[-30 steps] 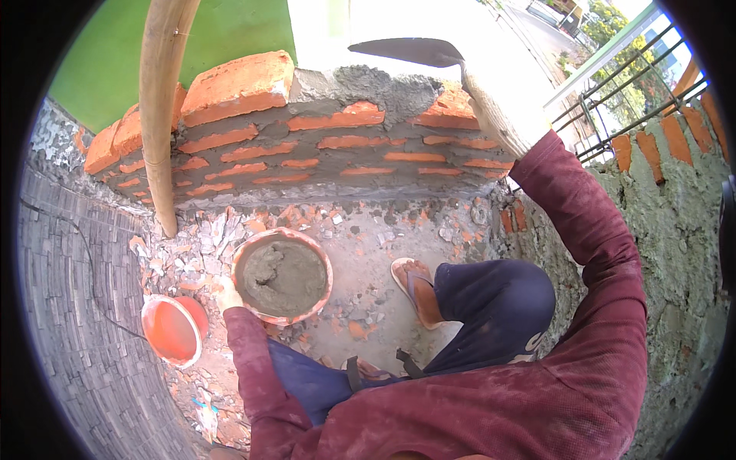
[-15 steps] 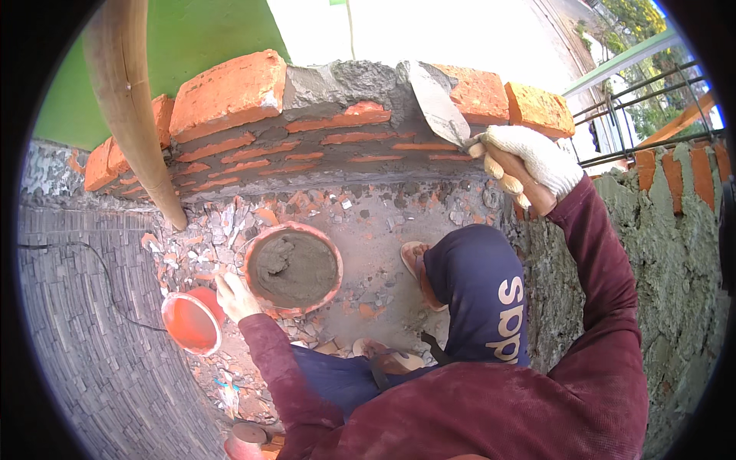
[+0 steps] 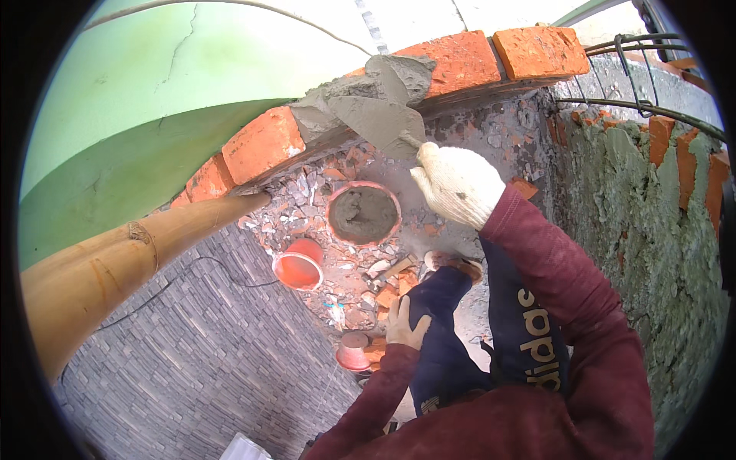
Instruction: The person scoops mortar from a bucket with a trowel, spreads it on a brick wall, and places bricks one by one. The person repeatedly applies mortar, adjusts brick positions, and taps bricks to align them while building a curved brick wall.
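Note:
In a white knitted glove, my right hand [image 3: 458,184] is closed round the handle of a pointing trowel [image 3: 376,123]. The trowel's grey, mortar-smeared blade lies over the top of a low brick wall, touching the wet mortar [image 3: 418,75] in the gap between bricks. An orange brick [image 3: 263,144] stands left of that gap and another brick [image 3: 460,65] right of it. My left hand [image 3: 406,326] rests on my bent knee, fingers spread, holding nothing. Below the wall sits a round tub [image 3: 399,218] with grey mortar [image 3: 364,215] inside.
A thick bamboo pole [image 3: 146,241] slants across the left side. Beside the tub stand an orange bucket [image 3: 299,264] and a smaller pinkish pot [image 3: 353,351] amid brick rubble. Rough mortared wall [image 3: 652,222] rises on the right, with steel bars [image 3: 629,46] above it.
My right hand has brought the trowel leftward along the wall top onto the mortar gap. My left hand has gone from beside the tub to my knee. The view has shifted.

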Action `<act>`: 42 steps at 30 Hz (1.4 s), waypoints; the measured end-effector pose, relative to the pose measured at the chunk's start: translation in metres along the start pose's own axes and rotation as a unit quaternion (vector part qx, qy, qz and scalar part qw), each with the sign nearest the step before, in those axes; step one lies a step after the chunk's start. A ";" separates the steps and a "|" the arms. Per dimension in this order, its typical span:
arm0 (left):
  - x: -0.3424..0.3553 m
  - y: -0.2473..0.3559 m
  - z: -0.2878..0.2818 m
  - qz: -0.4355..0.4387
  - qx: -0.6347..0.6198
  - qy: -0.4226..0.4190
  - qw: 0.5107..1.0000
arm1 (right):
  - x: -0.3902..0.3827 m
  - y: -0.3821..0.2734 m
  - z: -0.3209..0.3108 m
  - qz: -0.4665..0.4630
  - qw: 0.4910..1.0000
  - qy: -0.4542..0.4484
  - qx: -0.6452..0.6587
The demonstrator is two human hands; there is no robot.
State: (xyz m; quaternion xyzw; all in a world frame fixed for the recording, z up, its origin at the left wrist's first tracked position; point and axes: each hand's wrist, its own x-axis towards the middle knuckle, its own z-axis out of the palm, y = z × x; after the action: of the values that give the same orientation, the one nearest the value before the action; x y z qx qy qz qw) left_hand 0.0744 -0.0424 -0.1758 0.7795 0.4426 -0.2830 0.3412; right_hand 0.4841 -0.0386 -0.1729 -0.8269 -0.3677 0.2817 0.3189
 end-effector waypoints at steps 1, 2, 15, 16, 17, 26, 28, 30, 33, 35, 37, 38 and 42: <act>-0.003 0.014 -0.002 -0.009 -0.004 -0.027 1.000 | 0.004 -0.003 0.006 -0.006 1.000 0.009 0.001; -0.007 0.022 0.000 -0.010 0.018 -0.048 0.999 | 0.006 -0.001 0.011 -0.011 0.999 0.030 -0.006; -0.034 0.048 0.004 -0.038 0.074 -0.192 0.978 | -0.005 -0.040 -0.020 0.041 0.998 0.030 0.020; -0.032 0.055 0.000 -0.045 0.071 -0.204 0.975 | 0.005 -0.043 -0.016 0.019 0.998 0.032 0.044; -0.028 0.061 -0.004 -0.053 0.069 -0.217 0.972 | 0.014 -0.041 0.002 -0.004 0.998 0.042 0.042; -0.028 0.065 0.005 -0.039 0.058 -0.259 0.963 | 0.028 -0.026 -0.113 0.049 0.991 0.014 -0.126; -0.030 0.071 -0.002 -0.043 0.080 -0.260 0.961 | 0.076 -0.016 -0.114 -0.013 0.975 0.049 -0.216; -0.021 0.072 -0.010 -0.059 0.080 -0.255 0.962 | 0.126 0.000 -0.096 -0.057 0.959 0.037 -0.274; -0.019 0.057 -0.015 -0.060 0.029 -0.250 0.966 | 0.162 -0.004 -0.078 -0.059 0.930 -0.064 -0.356; -0.023 0.047 -0.016 -0.047 0.007 -0.263 0.964 | 0.154 -0.004 -0.080 -0.041 0.928 -0.071 -0.364; -0.031 0.040 -0.005 -0.042 0.013 -0.268 0.962 | 0.137 0.005 -0.086 -0.007 0.920 -0.066 -0.387; -0.036 0.035 0.000 -0.043 0.014 -0.262 0.964 | 0.123 0.017 -0.091 -0.013 0.920 -0.039 -0.389; -0.045 0.015 0.014 -0.036 0.028 -0.262 0.964 | 0.066 0.047 -0.131 -0.021 0.888 0.067 -0.454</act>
State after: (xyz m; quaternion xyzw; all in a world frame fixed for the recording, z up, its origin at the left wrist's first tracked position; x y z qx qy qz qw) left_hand 0.0652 -0.0811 -0.1470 0.6706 0.3577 -0.5017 0.4131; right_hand 0.6333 -0.0532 -0.1391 -0.8902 -0.4508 0.0213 -0.0618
